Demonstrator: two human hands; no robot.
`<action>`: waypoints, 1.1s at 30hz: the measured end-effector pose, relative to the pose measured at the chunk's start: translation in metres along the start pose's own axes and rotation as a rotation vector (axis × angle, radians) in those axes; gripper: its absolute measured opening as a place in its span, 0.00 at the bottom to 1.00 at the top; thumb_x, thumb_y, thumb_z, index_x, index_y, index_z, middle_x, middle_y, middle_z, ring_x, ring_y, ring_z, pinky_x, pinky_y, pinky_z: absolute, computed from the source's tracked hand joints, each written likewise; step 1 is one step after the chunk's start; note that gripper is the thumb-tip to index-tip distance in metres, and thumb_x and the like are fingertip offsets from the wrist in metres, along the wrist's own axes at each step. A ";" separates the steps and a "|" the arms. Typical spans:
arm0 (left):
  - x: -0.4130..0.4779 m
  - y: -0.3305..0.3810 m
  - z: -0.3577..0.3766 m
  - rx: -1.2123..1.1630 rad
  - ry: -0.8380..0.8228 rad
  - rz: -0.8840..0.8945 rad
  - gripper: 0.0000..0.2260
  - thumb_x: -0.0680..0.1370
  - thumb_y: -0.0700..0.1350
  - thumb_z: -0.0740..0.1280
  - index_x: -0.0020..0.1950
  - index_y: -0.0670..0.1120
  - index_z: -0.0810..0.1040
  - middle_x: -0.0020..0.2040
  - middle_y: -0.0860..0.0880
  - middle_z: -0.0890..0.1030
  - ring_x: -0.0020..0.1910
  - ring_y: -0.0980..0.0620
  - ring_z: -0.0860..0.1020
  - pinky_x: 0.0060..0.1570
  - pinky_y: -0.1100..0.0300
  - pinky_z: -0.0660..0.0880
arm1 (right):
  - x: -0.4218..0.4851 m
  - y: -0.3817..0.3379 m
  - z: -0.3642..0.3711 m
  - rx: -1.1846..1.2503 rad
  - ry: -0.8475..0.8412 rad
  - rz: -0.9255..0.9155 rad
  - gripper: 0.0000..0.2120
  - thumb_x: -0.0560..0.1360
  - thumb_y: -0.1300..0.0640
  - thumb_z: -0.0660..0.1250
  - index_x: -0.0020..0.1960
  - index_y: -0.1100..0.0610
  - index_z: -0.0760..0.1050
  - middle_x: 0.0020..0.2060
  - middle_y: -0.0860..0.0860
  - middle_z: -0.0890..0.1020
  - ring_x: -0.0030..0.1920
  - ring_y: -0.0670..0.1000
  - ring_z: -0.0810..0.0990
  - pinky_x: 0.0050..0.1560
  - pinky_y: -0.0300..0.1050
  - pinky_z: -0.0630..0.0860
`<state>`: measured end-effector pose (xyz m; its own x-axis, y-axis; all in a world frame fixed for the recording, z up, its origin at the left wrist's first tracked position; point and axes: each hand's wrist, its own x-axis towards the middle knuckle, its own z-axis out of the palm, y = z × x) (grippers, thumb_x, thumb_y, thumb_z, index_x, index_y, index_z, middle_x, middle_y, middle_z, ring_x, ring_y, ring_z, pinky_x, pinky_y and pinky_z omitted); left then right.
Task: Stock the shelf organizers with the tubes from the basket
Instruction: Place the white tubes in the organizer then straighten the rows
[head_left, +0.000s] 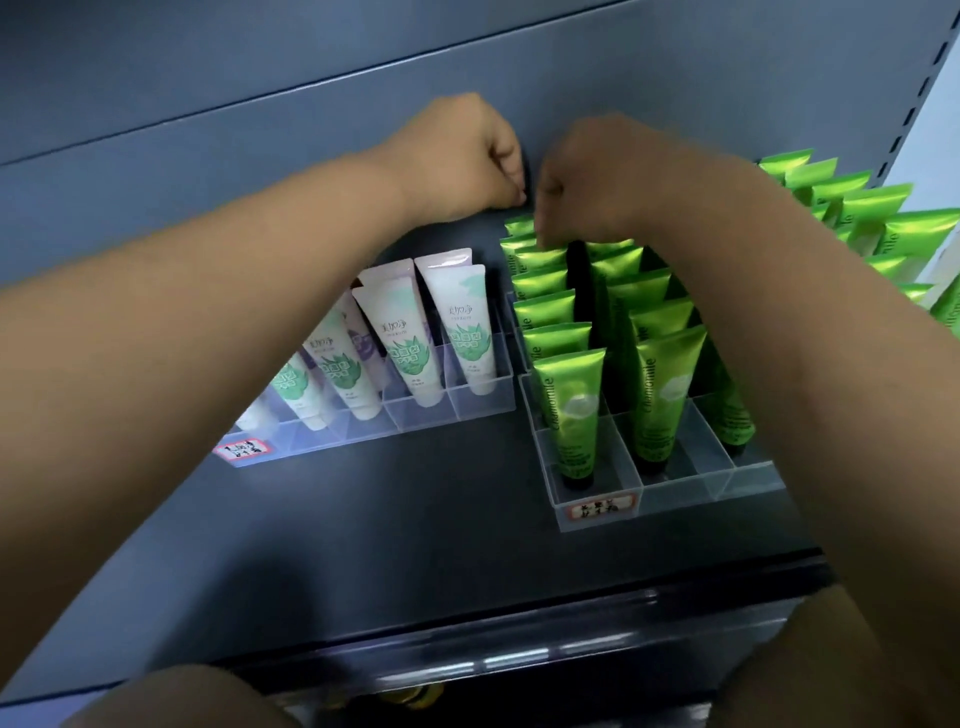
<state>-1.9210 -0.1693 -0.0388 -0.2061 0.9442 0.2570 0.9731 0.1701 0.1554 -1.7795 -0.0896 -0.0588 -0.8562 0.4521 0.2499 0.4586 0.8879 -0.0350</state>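
My right hand (587, 176) reaches to the back of the shelf, and its curled fingertips pinch the top of a green tube (537, 254) at the rear of the left row. More green tubes (569, 410) stand cap-down in rows in a clear organizer (675, 480). My left hand (467, 150) is curled into a fist just left of the right hand, above the shelf's rear, with nothing visible in it. White tubes (470, 332) stand in a second clear organizer (467, 408) under my left forearm. The basket is out of view.
Further green tubes (883, 218) stand at the far right beside the shelf's upright. The dark shelf board (415, 493) runs between and in front of the two organizers. Each organizer carries a small label at its front. The shelf's front rail (519, 660) lies near me.
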 end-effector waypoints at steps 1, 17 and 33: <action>0.001 0.000 0.001 0.003 -0.036 -0.006 0.06 0.71 0.50 0.75 0.47 0.53 0.87 0.46 0.55 0.86 0.51 0.53 0.82 0.59 0.55 0.77 | 0.000 0.000 0.000 -0.003 -0.009 0.008 0.12 0.74 0.52 0.73 0.54 0.57 0.85 0.52 0.59 0.85 0.55 0.60 0.82 0.53 0.48 0.75; -0.001 -0.007 0.017 0.173 0.003 -0.064 0.02 0.72 0.48 0.73 0.43 0.52 0.84 0.45 0.54 0.85 0.53 0.53 0.78 0.64 0.48 0.59 | 0.006 -0.005 0.012 0.047 -0.006 0.003 0.09 0.71 0.54 0.76 0.50 0.55 0.85 0.46 0.56 0.85 0.50 0.58 0.83 0.54 0.48 0.78; 0.001 -0.014 0.025 0.225 0.062 -0.029 0.09 0.75 0.51 0.69 0.49 0.48 0.84 0.46 0.50 0.83 0.53 0.48 0.78 0.64 0.47 0.60 | 0.008 -0.011 0.009 -0.028 -0.027 -0.027 0.05 0.73 0.54 0.74 0.43 0.55 0.80 0.36 0.53 0.77 0.45 0.58 0.77 0.45 0.45 0.68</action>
<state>-1.9322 -0.1632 -0.0649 -0.2331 0.9203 0.3143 0.9638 0.2616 -0.0510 -1.7936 -0.0946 -0.0650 -0.8742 0.4308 0.2240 0.4418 0.8971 -0.0013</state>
